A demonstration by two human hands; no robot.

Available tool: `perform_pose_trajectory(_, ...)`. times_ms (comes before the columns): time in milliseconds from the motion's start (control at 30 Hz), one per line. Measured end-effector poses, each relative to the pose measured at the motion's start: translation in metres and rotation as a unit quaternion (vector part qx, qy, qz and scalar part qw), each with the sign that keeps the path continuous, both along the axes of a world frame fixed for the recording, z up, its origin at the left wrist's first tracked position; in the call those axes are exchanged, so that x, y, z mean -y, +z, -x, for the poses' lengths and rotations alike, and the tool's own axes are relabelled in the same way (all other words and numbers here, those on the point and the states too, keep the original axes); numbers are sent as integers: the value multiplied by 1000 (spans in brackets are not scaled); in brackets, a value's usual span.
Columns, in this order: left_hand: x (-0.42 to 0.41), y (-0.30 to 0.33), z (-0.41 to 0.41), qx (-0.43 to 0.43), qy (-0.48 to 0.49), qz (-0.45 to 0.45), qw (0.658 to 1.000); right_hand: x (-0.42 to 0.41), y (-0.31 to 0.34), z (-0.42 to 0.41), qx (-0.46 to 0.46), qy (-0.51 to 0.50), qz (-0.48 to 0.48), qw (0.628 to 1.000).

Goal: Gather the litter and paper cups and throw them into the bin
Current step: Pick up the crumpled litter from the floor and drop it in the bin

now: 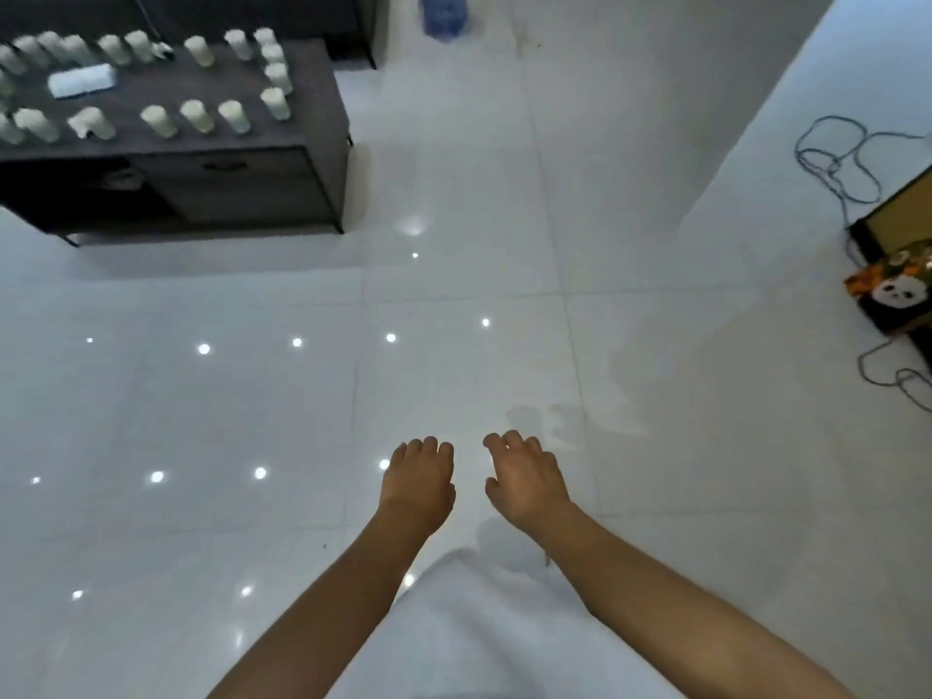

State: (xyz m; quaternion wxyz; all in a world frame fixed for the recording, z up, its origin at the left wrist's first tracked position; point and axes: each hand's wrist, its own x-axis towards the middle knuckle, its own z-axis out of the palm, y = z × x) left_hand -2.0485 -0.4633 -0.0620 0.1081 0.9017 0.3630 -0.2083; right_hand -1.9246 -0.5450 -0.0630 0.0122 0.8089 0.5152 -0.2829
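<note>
Several white paper cups (197, 116) stand in rows on a dark low table (323, 138) at the upper left. A white packet (80, 80) lies among them, and one cup (93, 123) looks crumpled. My left hand (418, 484) and my right hand (524, 476) hang side by side over the white tiled floor, far from the table. Both have loosely curled fingers and hold nothing. No bin is plainly visible.
A blurred blue object (444, 15) stands on the floor at the top centre. At the right edge sit a box (897, 214), a panda-print packet (892, 295) and loose grey cables (837, 158). The glossy floor reflects ceiling lights.
</note>
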Motion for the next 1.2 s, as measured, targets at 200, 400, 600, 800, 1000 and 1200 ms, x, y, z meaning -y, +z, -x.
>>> perform_pose_trajectory(200, -94, 11, 60, 28, 140, -9, 990, -124, 14, 31, 15, 126, 0, 992)
perform_pose_trajectory(400, -224, 15, 105, 45, 266, -9, 963, -289, 17, 61, 10, 228, -27, 973)
perform_pose_trajectory(600, -338, 30, 152, 52, 366, -21, 929, -436, 28, 105, 0, 313, -33, 949)
perform_pose_trajectory(800, -437, 29, 209, 73, 453, -1, 888, -555, 28, 162, 0, 373, -17, 928)
perform_pose_trajectory(1000, -566, 16, 285, 85, 475, -4, 876, -688, 19, 241, -2, 392, -10, 920)
perform_pose_trajectory(1200, -704, 16, 384, 92, 498, -9, 862, -832, 21, 338, 4, 395, 2, 919)
